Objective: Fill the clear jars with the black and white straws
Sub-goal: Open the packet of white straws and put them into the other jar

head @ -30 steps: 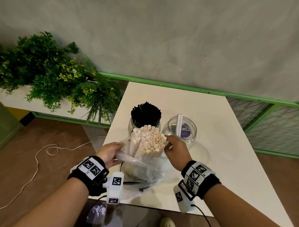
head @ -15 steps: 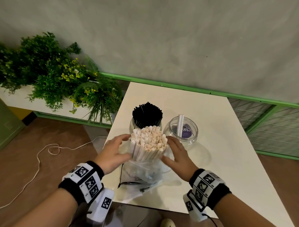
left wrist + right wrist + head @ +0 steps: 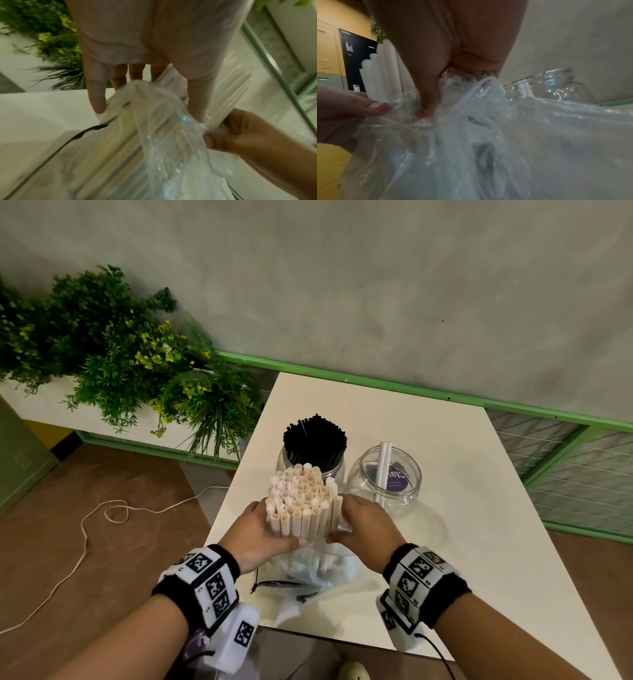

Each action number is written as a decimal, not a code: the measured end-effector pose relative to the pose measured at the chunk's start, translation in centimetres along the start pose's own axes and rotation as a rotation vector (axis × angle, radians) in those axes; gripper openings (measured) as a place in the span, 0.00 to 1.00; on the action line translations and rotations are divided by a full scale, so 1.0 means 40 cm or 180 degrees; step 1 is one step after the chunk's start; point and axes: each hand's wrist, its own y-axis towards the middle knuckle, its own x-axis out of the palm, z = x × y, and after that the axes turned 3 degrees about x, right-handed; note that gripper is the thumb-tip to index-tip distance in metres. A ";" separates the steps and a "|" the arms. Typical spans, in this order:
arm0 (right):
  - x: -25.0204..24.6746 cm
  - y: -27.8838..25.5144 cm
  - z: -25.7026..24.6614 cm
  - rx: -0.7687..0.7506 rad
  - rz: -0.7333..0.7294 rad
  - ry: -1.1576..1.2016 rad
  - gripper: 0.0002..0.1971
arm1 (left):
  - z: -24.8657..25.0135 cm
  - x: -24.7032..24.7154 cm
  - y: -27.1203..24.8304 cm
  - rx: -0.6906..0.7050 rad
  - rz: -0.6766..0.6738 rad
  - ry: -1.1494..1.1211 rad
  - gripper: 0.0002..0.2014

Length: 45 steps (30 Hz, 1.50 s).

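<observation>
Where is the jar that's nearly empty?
In the head view the nearly empty jar stands on the white table, right of the jar of black straws and just beyond the right hand.

Your worktop (image 3: 462, 508) lies bare from 1 to 4 o'clock of the white straw bundle (image 3: 303, 508). At 12 the black-straw jar (image 3: 313, 453) blocks you; at 1 the clear jar (image 3: 385, 477) stands just beside.

White table (image 3: 462, 508). Far centre: clear jar of black straws (image 3: 313, 446); to its right, jar with two white straws (image 3: 385, 477). Near edge: crumpled clear plastic bag (image 3: 318, 570).
</observation>
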 end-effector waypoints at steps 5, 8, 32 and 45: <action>0.004 0.003 0.014 0.0031 -0.0013 -0.0607 0.28 | -0.005 -0.031 -0.017 -0.0105 -0.0088 0.0214 0.56; 0.003 -0.001 0.029 -0.0036 0.0064 -0.0693 0.27 | 0.078 -0.066 -0.029 0.0318 0.0303 0.0328 0.61; 0.065 -0.121 0.070 -0.1167 0.1064 -0.1310 0.10 | 0.220 0.036 0.081 0.1548 0.0312 0.2626 0.25; 0.066 -0.115 0.049 -0.0014 -0.0691 -0.0955 0.19 | 0.215 0.042 0.081 0.1598 0.0394 0.2535 0.22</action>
